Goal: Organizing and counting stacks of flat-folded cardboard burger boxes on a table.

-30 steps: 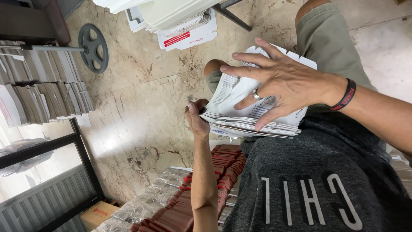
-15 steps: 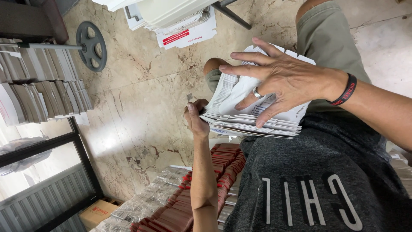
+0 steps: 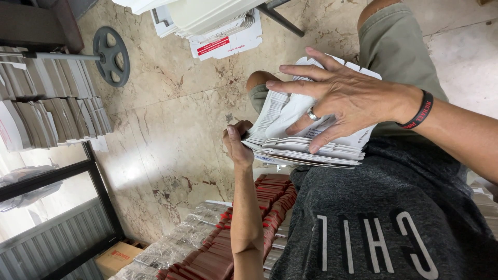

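Note:
A thick stack of white envelopes rests on my lap, over my knee in olive shorts. My right hand, with a ring and a black wristband, lies flat on top of the stack, its fingers spread and curled over the near edge. My left hand comes up from below and grips the stack's left end, thumb on the edge. My dark grey shirt fills the lower right.
Rows of red-brown booklets and wrapped bundles lie on the marble floor below my left arm. Shelved white envelopes stand at left, beside a grey wheel. A white box with a red label is at top.
My right hand's fingers have shifted slightly on the top of the stack. The left hand and the stack stay where they were.

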